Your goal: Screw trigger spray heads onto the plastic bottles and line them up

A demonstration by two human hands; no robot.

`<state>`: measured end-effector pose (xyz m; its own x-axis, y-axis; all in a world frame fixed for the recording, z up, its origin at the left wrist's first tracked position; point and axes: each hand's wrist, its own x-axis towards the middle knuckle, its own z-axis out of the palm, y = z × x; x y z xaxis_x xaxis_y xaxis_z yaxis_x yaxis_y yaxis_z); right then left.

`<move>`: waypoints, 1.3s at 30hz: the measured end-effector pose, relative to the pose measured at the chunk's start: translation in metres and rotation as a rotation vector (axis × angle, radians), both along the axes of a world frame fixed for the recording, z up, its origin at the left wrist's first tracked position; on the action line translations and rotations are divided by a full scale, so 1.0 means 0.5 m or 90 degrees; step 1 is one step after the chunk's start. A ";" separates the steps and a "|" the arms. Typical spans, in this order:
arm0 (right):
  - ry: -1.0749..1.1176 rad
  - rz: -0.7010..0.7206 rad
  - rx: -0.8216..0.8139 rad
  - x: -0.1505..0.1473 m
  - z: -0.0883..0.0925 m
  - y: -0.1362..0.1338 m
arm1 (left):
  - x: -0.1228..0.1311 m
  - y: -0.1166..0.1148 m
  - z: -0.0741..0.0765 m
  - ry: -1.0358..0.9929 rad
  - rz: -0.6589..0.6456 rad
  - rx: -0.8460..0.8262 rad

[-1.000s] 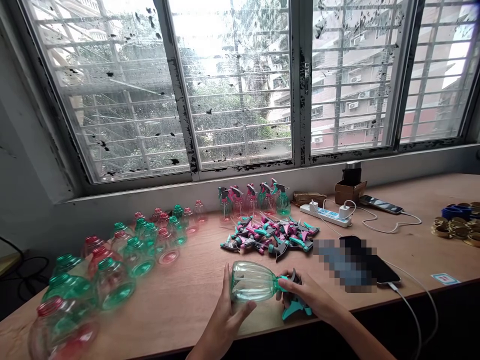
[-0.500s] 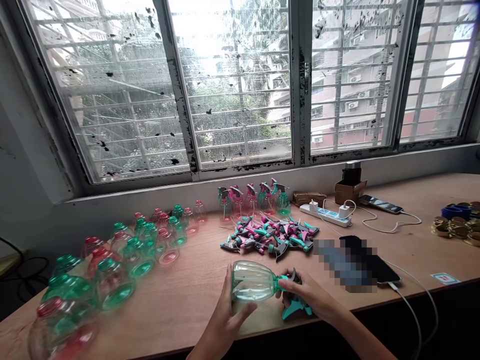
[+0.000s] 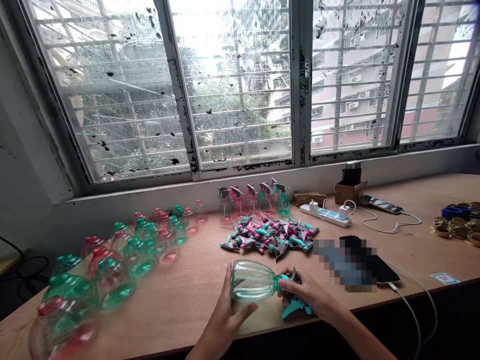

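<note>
A clear green plastic bottle (image 3: 253, 281) lies on its side in the air above the table's front edge, its neck pointing right. My left hand (image 3: 225, 317) is wrapped around its base end, thumb along the lower side. At the neck, my right hand (image 3: 313, 294) grips a teal and dark grey trigger spray head (image 3: 296, 307), which sits against the bottle's mouth. Part of the spray head is hidden by my right fingers. Just beyond the bottle is a pile of loose pink, teal and grey spray heads (image 3: 268, 235).
Several open green and red bottles (image 3: 114, 285) stand along the left. By the window wall are several bottles fitted with spray heads (image 3: 252, 202). Rightward lie a power strip (image 3: 326, 215), a black phone (image 3: 375, 265) with a cable, and gold-coloured round pieces (image 3: 457, 227).
Both hands stay in nearly the same place. Reflections and dark shapes seen through the bottle differ slightly; its position is almost unchanged.
</note>
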<state>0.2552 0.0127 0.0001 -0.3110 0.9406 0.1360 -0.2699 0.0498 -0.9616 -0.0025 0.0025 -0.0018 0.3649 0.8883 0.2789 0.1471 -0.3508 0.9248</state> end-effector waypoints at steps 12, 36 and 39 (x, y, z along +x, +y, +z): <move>0.000 -0.013 0.006 0.001 -0.009 0.007 | 0.001 0.008 -0.015 0.015 0.025 0.070; -0.012 -0.013 0.016 -0.002 -0.003 0.004 | -0.002 0.004 -0.012 0.010 0.001 0.011; -0.011 -0.020 0.010 -0.001 -0.005 0.005 | 0.000 0.001 -0.004 0.005 -0.011 0.017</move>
<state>0.2549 0.0150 -0.0027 -0.2841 0.9477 0.1453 -0.2521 0.0724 -0.9650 -0.0026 0.0030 -0.0038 0.3830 0.8736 0.3002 0.1478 -0.3787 0.9136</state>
